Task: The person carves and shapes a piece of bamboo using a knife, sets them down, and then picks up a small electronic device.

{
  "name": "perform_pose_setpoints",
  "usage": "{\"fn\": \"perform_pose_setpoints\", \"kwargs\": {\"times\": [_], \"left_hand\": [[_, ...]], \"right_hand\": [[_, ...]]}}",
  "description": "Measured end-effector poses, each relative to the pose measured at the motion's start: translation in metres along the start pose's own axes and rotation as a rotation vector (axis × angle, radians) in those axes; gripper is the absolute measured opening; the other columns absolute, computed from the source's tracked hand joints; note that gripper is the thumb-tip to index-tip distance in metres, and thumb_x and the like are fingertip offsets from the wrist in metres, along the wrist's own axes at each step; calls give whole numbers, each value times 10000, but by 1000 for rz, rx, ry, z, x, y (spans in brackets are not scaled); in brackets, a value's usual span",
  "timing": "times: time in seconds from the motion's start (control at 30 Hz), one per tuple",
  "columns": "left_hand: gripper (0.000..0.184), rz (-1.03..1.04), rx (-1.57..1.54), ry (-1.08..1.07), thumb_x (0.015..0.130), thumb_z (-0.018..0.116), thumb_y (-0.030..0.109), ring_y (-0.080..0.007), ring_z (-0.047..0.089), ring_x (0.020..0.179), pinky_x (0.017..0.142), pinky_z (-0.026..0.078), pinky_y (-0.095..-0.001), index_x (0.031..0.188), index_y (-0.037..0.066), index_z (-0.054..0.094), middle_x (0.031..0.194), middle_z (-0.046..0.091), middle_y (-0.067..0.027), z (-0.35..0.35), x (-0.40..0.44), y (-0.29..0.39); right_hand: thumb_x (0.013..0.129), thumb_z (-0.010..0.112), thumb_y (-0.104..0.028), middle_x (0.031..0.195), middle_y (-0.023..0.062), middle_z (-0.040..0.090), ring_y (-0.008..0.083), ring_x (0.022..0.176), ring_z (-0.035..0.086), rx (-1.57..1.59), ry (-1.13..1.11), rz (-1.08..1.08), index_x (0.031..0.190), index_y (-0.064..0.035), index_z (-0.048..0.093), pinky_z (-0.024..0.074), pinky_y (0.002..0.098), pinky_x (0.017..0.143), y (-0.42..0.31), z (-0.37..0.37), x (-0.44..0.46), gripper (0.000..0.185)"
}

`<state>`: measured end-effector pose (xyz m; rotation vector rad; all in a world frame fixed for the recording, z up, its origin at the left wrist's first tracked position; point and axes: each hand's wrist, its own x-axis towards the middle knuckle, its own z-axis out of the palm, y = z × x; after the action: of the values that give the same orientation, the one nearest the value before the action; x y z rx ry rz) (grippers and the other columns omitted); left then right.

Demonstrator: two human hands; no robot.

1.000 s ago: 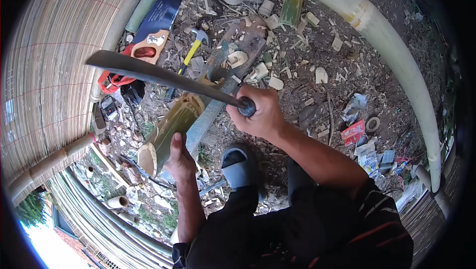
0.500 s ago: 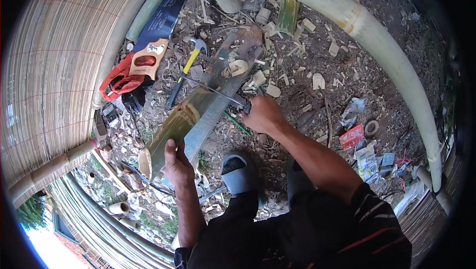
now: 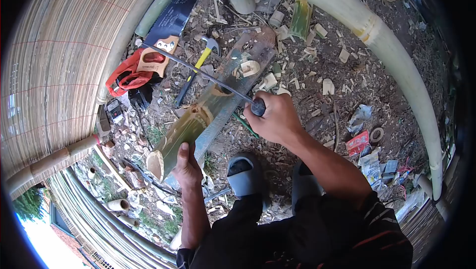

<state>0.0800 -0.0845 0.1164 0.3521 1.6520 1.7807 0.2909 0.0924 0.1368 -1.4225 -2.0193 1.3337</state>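
My left hand [image 3: 187,164] is closed on the near end of a green bamboo length [image 3: 186,134], thumb on top. The bamboo slants away from me over a weathered board [image 3: 250,78], with a pale notch near its far end. My right hand [image 3: 275,119] is wrapped around the dark handle of a long knife [image 3: 203,75]. Its narrow blade, seen nearly edge-on, crosses above the bamboo's far end and points up and left. Whether blade and bamboo touch, I cannot tell. A curved wood chip [image 3: 250,68] lies on the board.
Beyond the blade lie a yellow-handled claw hammer [image 3: 201,66] and a handsaw [image 3: 171,36]. A thick bamboo pole [image 3: 396,56] arches along the right. Reed screening [image 3: 59,56] stands at left. Chips and litter cover the ground around my sandals [image 3: 243,172].
The knife has swung, so its blade looks longer and its tip reaches farther up and left. My left hand keeps its hold on the bamboo. The whole view has shifted slightly.
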Motion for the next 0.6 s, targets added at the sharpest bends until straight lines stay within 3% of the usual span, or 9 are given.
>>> {"fn": "perform_pose_setpoints", "kwargs": {"times": [0.03,0.17,0.23,0.37,0.47,0.5,0.57,0.6], "left_hand": [[609,2,13,-21,910,788,166,-266,627,1249,1090,524,-450,1436,18,519,1357,618,-137,-1,3,0],[655,56,59,-64,880,817,157,-277,636,1239,1080,537,-446,1437,8,505,1350,620,-140,3,3,4],[670,73,39,-67,872,826,160,-274,637,1238,1071,542,-449,1439,9,504,1348,623,-145,6,14,7],[711,78,62,-49,859,840,174,-266,632,1242,1103,515,-430,1460,11,496,1344,628,-150,0,20,-1],[742,-6,59,-41,846,853,198,-274,629,1244,1113,501,-423,1462,-3,492,1346,627,-150,-8,4,4],[750,36,88,-55,837,859,203,-277,628,1244,1112,500,-423,1458,-8,493,1347,626,-152,-5,6,1],[759,77,121,-70,829,865,207,-280,627,1245,1110,499,-422,1455,-13,495,1347,626,-154,-2,4,6],[761,76,142,-102,826,866,204,-280,627,1244,1110,498,-422,1455,-13,495,1346,626,-154,1,2,9]], "right_hand": [[878,733,-293,728,185,716,388,726,739,238,121,-116,874,-7,735,603,465,733,-15,-6,0,286],[870,744,-253,696,175,701,333,662,733,331,160,-267,865,-10,728,579,431,655,25,22,1,244],[857,762,-236,774,192,725,373,712,746,-182,-86,112,939,10,729,592,444,640,92,49,8,261],[853,768,-236,787,205,725,379,728,746,-242,-175,110,950,12,732,592,446,649,35,4,24,269],[835,759,-212,835,233,739,415,860,743,297,50,-43,998,5,751,602,490,804,-17,-14,6,271],[835,759,-212,835,233,739,415,860,743,293,53,-51,998,5,751,602,490,804,-3,-6,13,271],[834,759,-218,830,227,737,414,842,744,-90,-220,144,971,10,749,603,483,792,53,34,19,266],[834,769,-243,840,227,739,415,840,742,-141,-226,187,943,19,744,602,488,798,54,30,19,285]]}}
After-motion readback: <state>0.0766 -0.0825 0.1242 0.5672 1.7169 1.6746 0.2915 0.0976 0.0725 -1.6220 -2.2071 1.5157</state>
